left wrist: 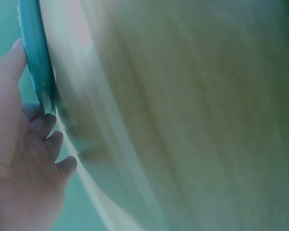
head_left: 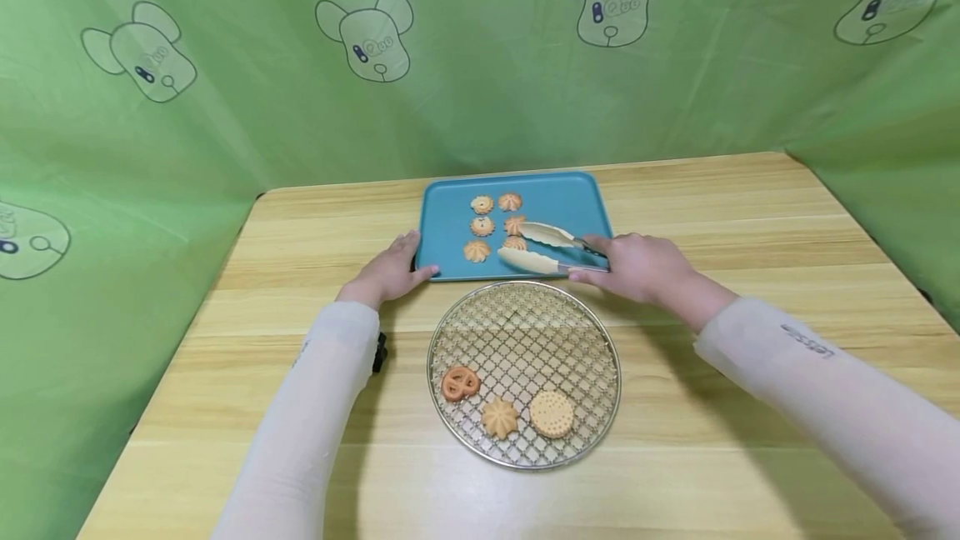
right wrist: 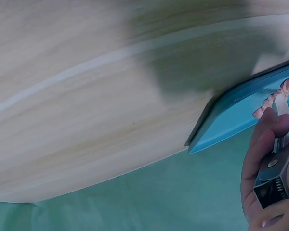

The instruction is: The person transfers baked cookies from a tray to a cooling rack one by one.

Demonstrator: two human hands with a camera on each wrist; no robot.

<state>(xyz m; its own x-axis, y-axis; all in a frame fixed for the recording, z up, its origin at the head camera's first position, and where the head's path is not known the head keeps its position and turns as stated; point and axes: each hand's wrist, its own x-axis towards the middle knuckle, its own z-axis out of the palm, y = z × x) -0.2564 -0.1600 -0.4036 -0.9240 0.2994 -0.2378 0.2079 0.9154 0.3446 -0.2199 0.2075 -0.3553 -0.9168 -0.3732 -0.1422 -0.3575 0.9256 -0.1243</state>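
The right hand [head_left: 643, 267] grips metal tongs [head_left: 551, 248] with cream-coloured tips. The tong arms are spread above the blue tray [head_left: 577, 202], beside the cookies in its right column. In the right wrist view, the metal hinge end of the tongs [right wrist: 274, 163] shows within the hand. The left hand [head_left: 388, 272] holds the tray's front left corner, thumb over the rim and fingers along the outer side; the left wrist view shows its thumb [left wrist: 14, 60] at the tray edge. Several small cookies lie in two columns on the tray, including a swirled one [head_left: 477, 251].
Nearer the body lies a round wire rack [head_left: 525, 332] on the wooden table [head_left: 277, 373]. On it sit a pretzel cookie [head_left: 460, 384], a flower-shaped cookie [head_left: 499, 418] and a round dotted cookie [head_left: 552, 414]. A green curtain [head_left: 487, 107] surrounds the table's back and sides.
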